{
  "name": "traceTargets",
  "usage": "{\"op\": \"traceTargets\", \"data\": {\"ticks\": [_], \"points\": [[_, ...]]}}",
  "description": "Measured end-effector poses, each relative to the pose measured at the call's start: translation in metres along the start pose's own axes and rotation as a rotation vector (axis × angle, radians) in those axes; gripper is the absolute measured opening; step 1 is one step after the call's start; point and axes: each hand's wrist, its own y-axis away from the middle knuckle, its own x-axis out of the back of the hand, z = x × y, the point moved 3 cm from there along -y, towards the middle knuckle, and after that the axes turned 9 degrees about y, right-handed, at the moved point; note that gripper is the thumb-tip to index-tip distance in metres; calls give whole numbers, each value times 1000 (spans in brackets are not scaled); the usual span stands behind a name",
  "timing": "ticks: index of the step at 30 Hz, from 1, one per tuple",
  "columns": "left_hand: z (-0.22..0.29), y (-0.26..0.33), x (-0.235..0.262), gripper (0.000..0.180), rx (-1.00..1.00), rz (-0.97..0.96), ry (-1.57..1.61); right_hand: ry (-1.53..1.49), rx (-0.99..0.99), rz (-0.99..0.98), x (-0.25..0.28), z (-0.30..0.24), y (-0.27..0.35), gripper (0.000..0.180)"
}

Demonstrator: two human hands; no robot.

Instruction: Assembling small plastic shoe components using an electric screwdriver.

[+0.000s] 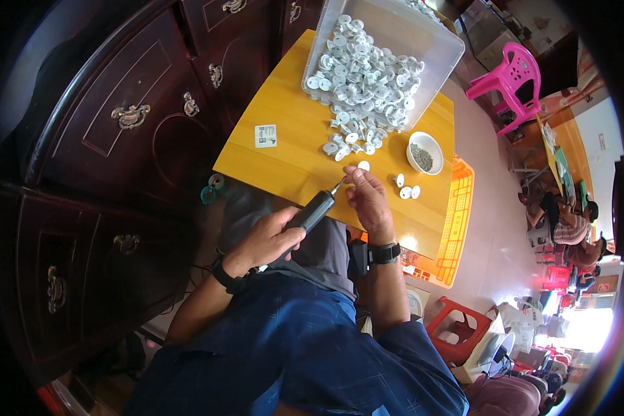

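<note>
My left hand [274,239] is wrapped round a dark grey electric screwdriver [314,211], its bit slanting up and to the right. At the bit's tip my right hand [369,201] pinches thumb and fingers together; what lies between them is too small to make out. Just beyond those fingertips a white round plastic piece [364,166] rests on the yellow table [243,154]. Several more white discs [405,192] lie to the right of that hand. A white bowl [433,143] of small metal screws [421,157] stands farther off on the right.
A clear plastic bin [433,52] lies tipped at the table's far side, white round parts [367,76] spilling out. A printed white card [265,136] is at the left. Dark wooden drawers [128,118] border the left; an orange crate [457,222] and red stool [457,326] stand right.
</note>
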Motion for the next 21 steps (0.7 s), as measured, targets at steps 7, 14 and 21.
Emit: {"op": "traceTargets", "data": {"ticks": [7,14,21], "points": [[1,0,3,30,19,57,-25,848,611,504,35,-24,-22,25],[4,0,2,31,52,76,-45,1127,533,374,27,-15,-31,18],[-4,-10,5,31,76,53,-117,888,386,334,16,-5,-23,15]]}}
